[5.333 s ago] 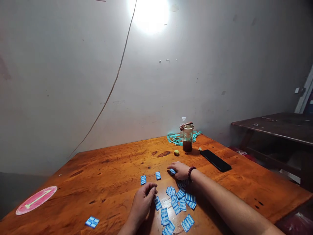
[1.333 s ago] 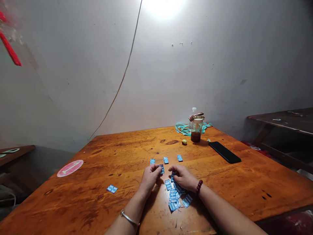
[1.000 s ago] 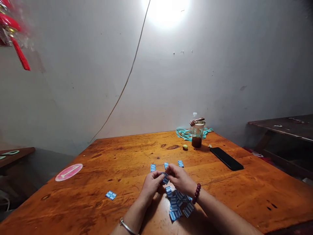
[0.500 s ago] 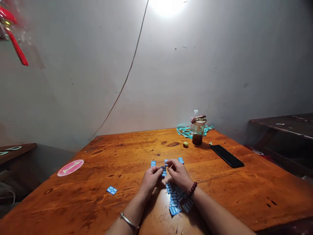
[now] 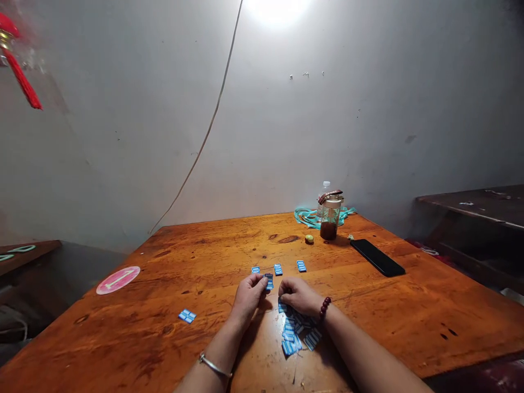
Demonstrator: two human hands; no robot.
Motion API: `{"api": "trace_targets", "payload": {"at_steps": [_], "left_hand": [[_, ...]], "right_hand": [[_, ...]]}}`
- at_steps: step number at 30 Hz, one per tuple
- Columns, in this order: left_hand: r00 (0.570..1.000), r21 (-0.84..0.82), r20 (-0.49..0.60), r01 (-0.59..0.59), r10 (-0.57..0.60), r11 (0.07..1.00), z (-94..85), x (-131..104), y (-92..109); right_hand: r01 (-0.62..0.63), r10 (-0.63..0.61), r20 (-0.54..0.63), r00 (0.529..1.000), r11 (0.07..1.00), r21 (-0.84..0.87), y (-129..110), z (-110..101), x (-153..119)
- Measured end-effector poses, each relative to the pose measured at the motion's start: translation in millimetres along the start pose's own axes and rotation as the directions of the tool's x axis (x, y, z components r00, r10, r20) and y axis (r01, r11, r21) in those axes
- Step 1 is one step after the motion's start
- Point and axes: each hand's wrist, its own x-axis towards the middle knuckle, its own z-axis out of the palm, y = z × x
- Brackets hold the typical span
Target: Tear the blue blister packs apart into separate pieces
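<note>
My left hand (image 5: 248, 295) pinches a small blue-and-white striped card (image 5: 269, 281) between thumb and fingers, above the table. Beside it, my right hand (image 5: 301, 296) has its fingers curled together at the top edge of a loose pile of similar cards (image 5: 290, 333). Whether a card is between the right fingertips is hidden. Beyond the hands lie three small stacks or single cards: a left one (image 5: 255, 270), a middle one (image 5: 278, 269) and a right one (image 5: 301, 266). Apart on the left lies another blue-and-white card (image 5: 187, 316).
On the wooden table (image 5: 213, 245) are a black phone (image 5: 377, 257), a cup of dark liquid (image 5: 329, 224), a small yellowish-green object (image 5: 309, 239), turquoise straps (image 5: 305, 217) and a clear bottle (image 5: 326, 187). A pink round sticker (image 5: 118, 280) is at the left.
My right hand has moved away from the held card and down to the pile. My left hand keeps the card and has shifted slightly left.
</note>
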Motion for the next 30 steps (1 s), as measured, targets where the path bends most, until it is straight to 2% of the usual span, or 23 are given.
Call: {"api": "trace_targets", "payload": {"at_steps": [4, 7, 11, 19, 30], "left_hand": [[1.0, 0.056, 0.027, -0.011, 0.01, 0.998, -1.1, 2.0, -1.2], [0.999, 0.088, 0.045, -0.033, 0.029, 0.996, -0.5, 2.3, -2.8], [0.998, 0.086, 0.064, -0.03, 0.024, 0.996, 2.8, 0.5, -2.3], [0.992, 0.001, 0.124, 0.003, -0.003, 1.0, 3.1, -1.1, -2.8], [0.986, -0.006, 0.16, 0.049, -0.048, 0.999, 1.2, 1.7, -7.9]], "right_hand": [[0.136, -0.088, -0.17, 0.981, 0.947, 0.292, -12.8, -4.8, 1.2], [0.197, -0.107, -0.236, 0.966, 0.895, 0.399, -19.3, -5.1, 0.9], [0.181, -0.059, -0.283, 0.957, 0.887, 0.426, -17.6, -0.6, 2.1], [0.065, 0.065, -0.242, 0.968, 0.867, 0.493, -12.8, 2.3, 6.1], [0.082, 0.032, -0.255, 0.966, 0.902, 0.424, -11.3, 4.4, 4.0]]}}
